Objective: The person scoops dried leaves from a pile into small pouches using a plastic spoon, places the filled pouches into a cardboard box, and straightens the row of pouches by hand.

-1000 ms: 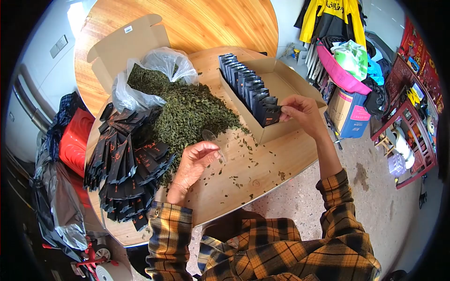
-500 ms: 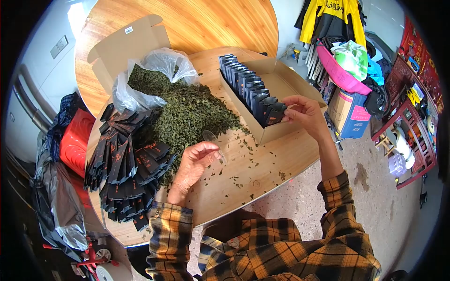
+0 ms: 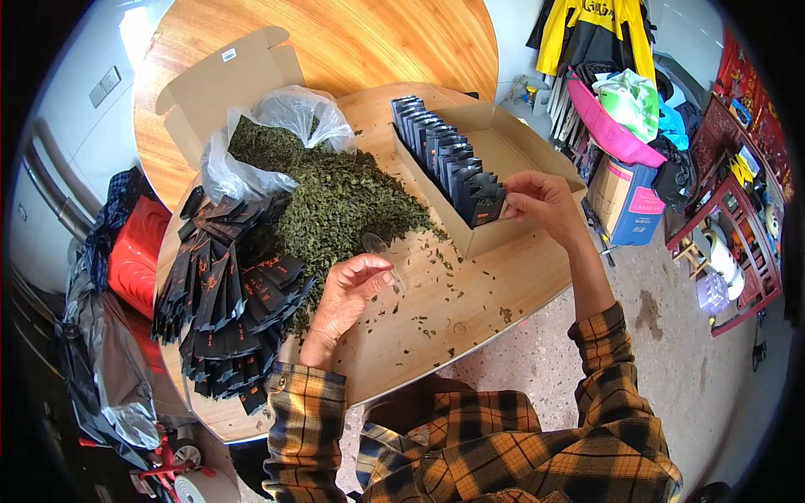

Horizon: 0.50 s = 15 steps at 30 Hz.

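The right hand (image 3: pixel 543 205) is right of the middle of the frame, with its thumb and finger pinched on the edge of the front black packet (image 3: pixel 486 210). That packet stands at the near end of a row of black packets (image 3: pixel 438 151), inside a brown box (image 3: pixel 520 138) in the upper middle of the frame. The left hand (image 3: pixel 348 293), near the middle, has its fingers closed on a clear plastic piece (image 3: pixel 379 246), maybe a scoop. It is just beside a big pile of dry leaves (image 3: pixel 352 210), on the table (image 3: pixel 499 281). More black packets (image 3: pixel 222 277) lie spread out at the left. The front packet should be light and thin, a bit bendy and maybe slippery, so a soft pinch by the top side edge looks best. Squeezing its middle could crumple it. The leaves look light and crumbly, and they could spill easily.
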Tool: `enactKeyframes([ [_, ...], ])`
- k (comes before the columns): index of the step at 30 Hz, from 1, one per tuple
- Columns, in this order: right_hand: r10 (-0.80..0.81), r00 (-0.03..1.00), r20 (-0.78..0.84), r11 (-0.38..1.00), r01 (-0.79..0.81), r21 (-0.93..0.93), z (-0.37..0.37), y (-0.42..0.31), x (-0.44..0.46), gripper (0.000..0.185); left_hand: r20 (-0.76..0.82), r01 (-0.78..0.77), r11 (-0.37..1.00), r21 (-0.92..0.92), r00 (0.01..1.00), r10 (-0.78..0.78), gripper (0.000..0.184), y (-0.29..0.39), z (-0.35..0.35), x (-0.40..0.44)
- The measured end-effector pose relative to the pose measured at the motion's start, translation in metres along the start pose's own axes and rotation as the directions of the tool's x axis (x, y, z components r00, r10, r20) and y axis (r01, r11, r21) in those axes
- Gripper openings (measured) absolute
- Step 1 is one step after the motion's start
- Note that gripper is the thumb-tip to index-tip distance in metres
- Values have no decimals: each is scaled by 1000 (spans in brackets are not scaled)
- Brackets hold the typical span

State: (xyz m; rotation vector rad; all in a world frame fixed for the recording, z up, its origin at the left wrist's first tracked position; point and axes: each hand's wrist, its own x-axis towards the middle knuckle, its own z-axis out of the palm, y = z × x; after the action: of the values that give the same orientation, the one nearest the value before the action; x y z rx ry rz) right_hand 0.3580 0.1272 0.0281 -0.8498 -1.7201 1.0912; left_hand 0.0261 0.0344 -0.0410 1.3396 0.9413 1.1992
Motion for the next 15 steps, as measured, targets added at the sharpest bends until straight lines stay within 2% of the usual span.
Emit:
enactKeyframes([
  [11, 24, 1000, -15, 999, -24, 22, -5, 0, -1, 18, -13, -12, 1000, -13, 1000, 11, 12, 3, 1, 0],
  [15, 35, 999, -33, 999, -35, -6, -7, 0, -2, 17, -59, -54, 998, 41, 997, 56, 10, 9, 3, -1],
])
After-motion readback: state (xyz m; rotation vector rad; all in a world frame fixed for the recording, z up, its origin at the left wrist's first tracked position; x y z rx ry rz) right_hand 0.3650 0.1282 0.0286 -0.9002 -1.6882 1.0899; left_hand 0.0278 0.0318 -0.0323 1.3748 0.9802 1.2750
